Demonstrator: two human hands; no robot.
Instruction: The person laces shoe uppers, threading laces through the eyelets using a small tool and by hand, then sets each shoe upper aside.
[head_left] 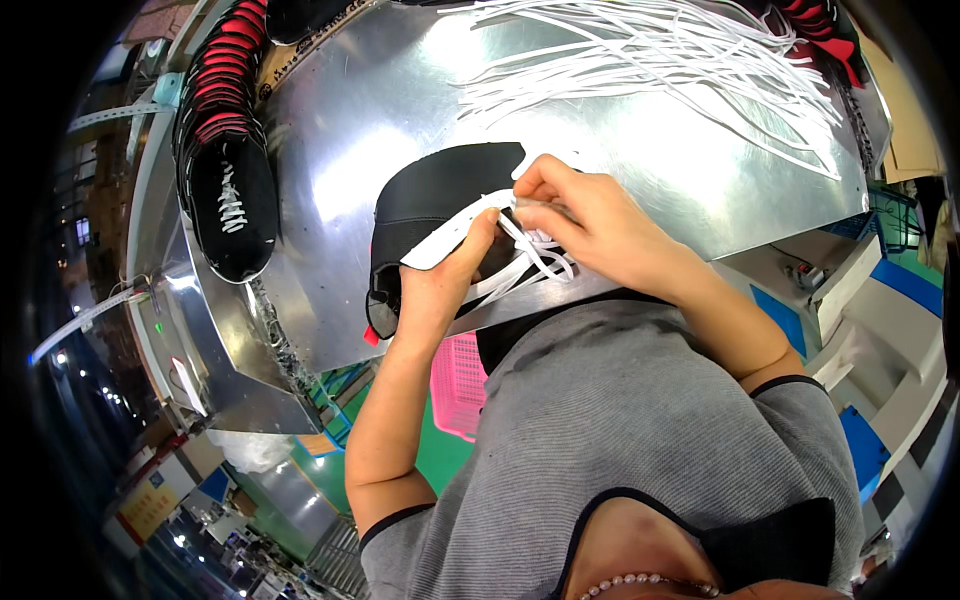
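Note:
A black shoe upper [430, 190] lies near the front edge of the metal table, its white-lined flap folded outward. My left hand [437, 285] is closed on the upper, with the thumb pressing the white lining [442, 236]. Opposite it, my right hand [605, 220] pinches at the eyelet edge, thumb and forefinger together on a white shoelace, most of whose held part the fingers hide. Loose white lace loops [530, 262] hang below the right fingers, over the near side of the upper.
Across the back of the metal table [330, 120] spreads a pile of white shoelaces [650, 75]. A row of nested black uppers with red insides [232, 195] runs along the left edge. More red-and-black uppers [825, 40] sit far right. Below the table is a pink basket [458, 390].

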